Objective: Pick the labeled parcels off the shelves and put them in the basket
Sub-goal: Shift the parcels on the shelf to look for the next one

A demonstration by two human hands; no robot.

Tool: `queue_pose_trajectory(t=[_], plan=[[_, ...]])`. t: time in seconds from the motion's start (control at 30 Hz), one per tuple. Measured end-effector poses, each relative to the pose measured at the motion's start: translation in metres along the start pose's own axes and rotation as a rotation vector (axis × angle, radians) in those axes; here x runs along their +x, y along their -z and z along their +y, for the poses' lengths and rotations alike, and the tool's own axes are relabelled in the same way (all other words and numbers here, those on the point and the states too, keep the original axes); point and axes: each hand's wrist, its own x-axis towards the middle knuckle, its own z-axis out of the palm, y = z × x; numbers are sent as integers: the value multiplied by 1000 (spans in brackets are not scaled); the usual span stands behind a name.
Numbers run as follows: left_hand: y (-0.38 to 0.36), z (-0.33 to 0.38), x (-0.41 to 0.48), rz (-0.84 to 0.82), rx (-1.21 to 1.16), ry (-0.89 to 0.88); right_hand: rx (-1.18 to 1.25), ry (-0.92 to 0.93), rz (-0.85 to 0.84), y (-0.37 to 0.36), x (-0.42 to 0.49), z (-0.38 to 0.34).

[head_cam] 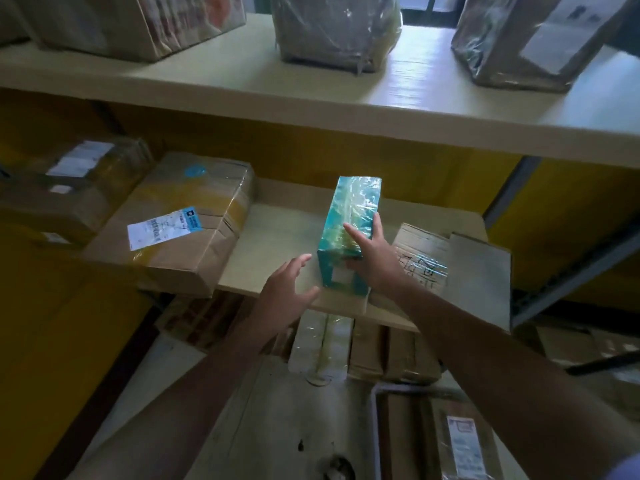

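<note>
Forearms (pixel 512 386) stretch up from the lower edge toward a middle shelf (pixel 277 237). Right hand (pixel 372 258) grips a teal box (pixel 349 216) wrapped in clear film, fingers over its top and right side, thumb at the near end, where a small white label (pixel 341 276) shows. The box is at the shelf's front edge; whether it is lifted is unclear. Left hand (pixel 287 292) is spread, fingers relaxed, just beside the box's near left corner, holding nothing. A brown parcel (pixel 180 244) with a white-and-blue label (pixel 159 228) lies to the left, flattened cardboard (pixel 478 271) to the right. Below right, a basket (pixel 375 410) holds a labelled parcel (pixel 460 445).
</note>
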Motion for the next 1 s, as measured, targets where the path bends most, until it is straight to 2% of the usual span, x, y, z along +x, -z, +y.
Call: queue_pose_trajectory(t=[0.1,0.17,0.27,0.37,0.5,0.57,0.63,0.7,0.8,0.9,1.0], plan=[[11,-18,3,10,29,-16,50,95,-15,5,9,-17],[20,-27,6,-13,69,-28,223,101,-33,20,15,-26],[36,-37,11,-28,118,-56,492,45,-82,47,20,-40],[51,-44,14,-57,131,-68,584,2,-200,62,18,-51],[65,-55,15,-228,194,-224,803,-100,-262,68,14,-53],[67,-58,15,-225,183,-264,899,-145,-309,68,12,-51],[69,-53,15,-183,-8,-225,907,-196,-254,68,11,-52],[70,-42,15,-220,-232,-115,934,-279,-132,65,12,-56],[68,-28,27,-190,-509,60,890,-237,-76,55,10,-65],[71,-19,40,-89,-475,98,784,-201,-133,42,4,-73],[78,-22,49,-84,-326,65,846,-226,-217,32,0,-79]])
